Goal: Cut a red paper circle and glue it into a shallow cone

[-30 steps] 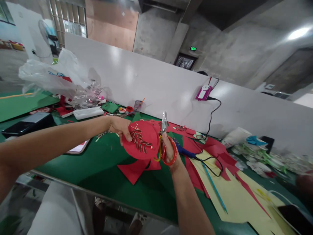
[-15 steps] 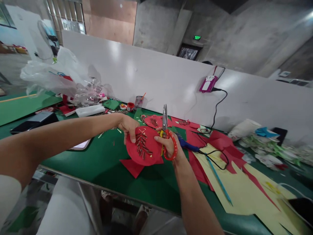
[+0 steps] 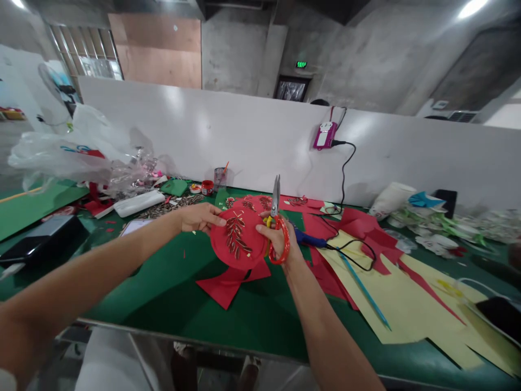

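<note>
Between my two hands, above the green table, is a round red paper piece (image 3: 220, 247) with a sprig of dark, pale-edged leaves on its face. My left hand (image 3: 202, 217) pinches its upper left edge, thumb on top. My right hand (image 3: 279, 239) holds scissors (image 3: 275, 196) with red handles, blades pointing up and away from me. The right thumb also presses on the disc's right edge. Something yellow shows by the scissors' pivot; I cannot make out what it is. Red paper offcuts (image 3: 222, 288) lie on the table below the disc.
More decorated red pieces (image 3: 248, 202) lie behind the disc. Right of my hand are a blue-handled corded tool (image 3: 311, 239), pale yellow sheets (image 3: 401, 307) and a blue pencil (image 3: 368, 293). A white partition (image 3: 244, 141) closes the back; plastic bags (image 3: 81, 152) stand at the left.
My left hand has shifted from the disc's top to its upper left edge, fingers now stretched along it. The scissors stay in my right hand. The camera view has turned slightly.
</note>
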Action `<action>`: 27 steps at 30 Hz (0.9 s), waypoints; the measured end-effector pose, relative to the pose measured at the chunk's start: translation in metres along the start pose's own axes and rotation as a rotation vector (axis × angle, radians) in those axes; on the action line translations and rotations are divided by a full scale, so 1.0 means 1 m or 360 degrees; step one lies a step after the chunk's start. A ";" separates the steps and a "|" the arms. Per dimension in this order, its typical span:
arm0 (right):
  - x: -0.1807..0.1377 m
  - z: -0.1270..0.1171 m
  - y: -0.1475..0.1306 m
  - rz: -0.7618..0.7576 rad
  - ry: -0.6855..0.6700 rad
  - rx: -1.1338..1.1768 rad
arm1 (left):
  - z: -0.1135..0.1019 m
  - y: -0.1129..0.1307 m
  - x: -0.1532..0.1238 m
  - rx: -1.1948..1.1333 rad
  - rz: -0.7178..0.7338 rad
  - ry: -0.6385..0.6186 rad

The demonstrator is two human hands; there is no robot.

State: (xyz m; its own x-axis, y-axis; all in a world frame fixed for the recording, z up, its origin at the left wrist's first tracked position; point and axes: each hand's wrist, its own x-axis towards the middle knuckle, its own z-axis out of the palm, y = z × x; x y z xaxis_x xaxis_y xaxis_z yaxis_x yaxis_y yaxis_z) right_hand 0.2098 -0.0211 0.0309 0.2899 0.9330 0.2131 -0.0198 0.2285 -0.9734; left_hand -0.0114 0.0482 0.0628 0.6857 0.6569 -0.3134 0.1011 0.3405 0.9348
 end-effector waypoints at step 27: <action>0.001 -0.002 0.000 0.0203 0.0040 0.0412 | 0.050 -0.047 0.017 -0.0795 0.0548 0.0645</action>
State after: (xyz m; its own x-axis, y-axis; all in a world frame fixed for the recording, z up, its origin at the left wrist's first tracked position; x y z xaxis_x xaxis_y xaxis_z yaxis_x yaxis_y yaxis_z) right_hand 0.2116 -0.0208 0.0312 0.2928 0.9524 0.0850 -0.3002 0.1760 -0.9375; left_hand 0.0321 0.0099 0.0222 0.2886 0.9467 -0.1433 -0.4797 0.2725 0.8340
